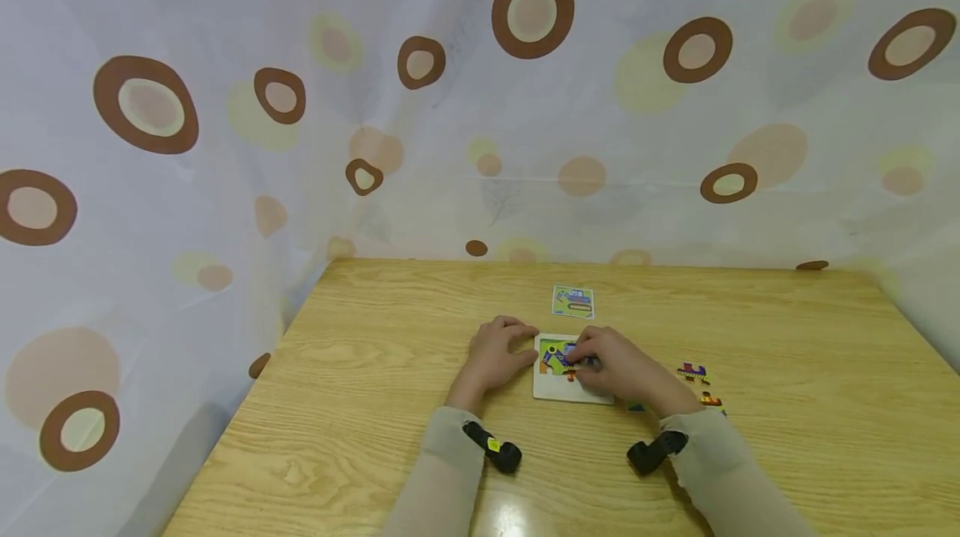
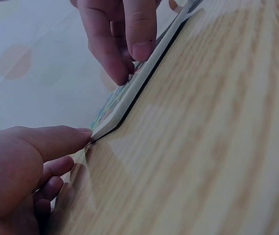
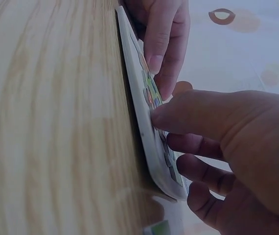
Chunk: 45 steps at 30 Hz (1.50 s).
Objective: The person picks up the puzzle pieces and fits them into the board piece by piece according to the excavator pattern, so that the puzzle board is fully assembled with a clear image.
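One relaxed left hand [image 1: 498, 355] touches your white rectangular puzzle board [image 1: 561, 390] at twelve o'clock, while your right hand [image 1: 613, 363], grip unclear, apparently fits colourful printed jigsaw pieces [image 1: 553, 356], next needing careful alignment.

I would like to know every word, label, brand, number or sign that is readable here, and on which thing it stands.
No text can be read in any view.
Yellow label on the left wrist camera: too small to read.
Card and puzzle: coloured pictures, no readable words or numbers.
Loose pieces: no readable text.
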Motion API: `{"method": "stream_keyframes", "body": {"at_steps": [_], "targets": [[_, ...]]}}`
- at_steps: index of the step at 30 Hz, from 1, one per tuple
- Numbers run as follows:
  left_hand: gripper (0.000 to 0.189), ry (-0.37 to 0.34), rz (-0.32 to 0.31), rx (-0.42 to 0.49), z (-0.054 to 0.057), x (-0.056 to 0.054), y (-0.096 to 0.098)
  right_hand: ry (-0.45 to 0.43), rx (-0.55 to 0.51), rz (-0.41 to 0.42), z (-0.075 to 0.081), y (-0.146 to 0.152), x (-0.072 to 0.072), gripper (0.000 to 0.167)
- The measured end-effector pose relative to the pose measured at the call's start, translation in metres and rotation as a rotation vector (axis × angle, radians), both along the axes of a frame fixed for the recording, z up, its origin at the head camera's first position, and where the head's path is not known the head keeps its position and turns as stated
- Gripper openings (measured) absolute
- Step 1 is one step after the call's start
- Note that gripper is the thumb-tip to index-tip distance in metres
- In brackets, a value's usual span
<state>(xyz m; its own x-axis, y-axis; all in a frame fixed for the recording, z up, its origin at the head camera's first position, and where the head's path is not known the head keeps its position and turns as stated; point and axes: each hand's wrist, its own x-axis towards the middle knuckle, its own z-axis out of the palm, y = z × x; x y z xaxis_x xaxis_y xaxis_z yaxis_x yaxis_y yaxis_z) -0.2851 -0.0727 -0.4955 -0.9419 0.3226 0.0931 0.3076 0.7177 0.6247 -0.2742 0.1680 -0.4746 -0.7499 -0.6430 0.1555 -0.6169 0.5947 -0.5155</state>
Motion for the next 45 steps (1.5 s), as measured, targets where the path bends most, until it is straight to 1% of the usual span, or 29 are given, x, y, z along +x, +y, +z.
{"method": "stream_keyframes", "body": {"at_steps": [6,11,18,25,30,38,45], "targets": [[0.035,0.001,0.004,0.007,-0.002,-0.001,0.0,0.023,0.014,-0.019,-0.001,-0.002,0.001,0.018],[0.036,-0.003,0.007,0.006,-0.003,-0.002,0.0,0.018,0.014,-0.022,0.0,-0.002,0.001,0.018],[0.036,0.002,-0.001,0.015,-0.001,0.0,0.0,0.004,0.01,-0.024,0.001,-0.001,0.002,0.018],[0.036,0.041,-0.007,0.007,-0.004,-0.002,0.001,-0.006,-0.016,-0.029,0.003,-0.001,0.002,0.017],[0.037,0.016,-0.002,0.005,-0.005,-0.003,0.0,-0.02,-0.016,-0.043,0.005,-0.001,0.004,0.016],[0.037,-0.005,0.009,-0.008,-0.003,-0.002,0.001,-0.056,-0.032,-0.089,0.013,0.001,0.008,0.013],[0.038,-0.001,0.008,-0.007,-0.003,-0.001,0.001,-0.057,-0.031,-0.139,0.027,0.016,0.015,0.017]]}}
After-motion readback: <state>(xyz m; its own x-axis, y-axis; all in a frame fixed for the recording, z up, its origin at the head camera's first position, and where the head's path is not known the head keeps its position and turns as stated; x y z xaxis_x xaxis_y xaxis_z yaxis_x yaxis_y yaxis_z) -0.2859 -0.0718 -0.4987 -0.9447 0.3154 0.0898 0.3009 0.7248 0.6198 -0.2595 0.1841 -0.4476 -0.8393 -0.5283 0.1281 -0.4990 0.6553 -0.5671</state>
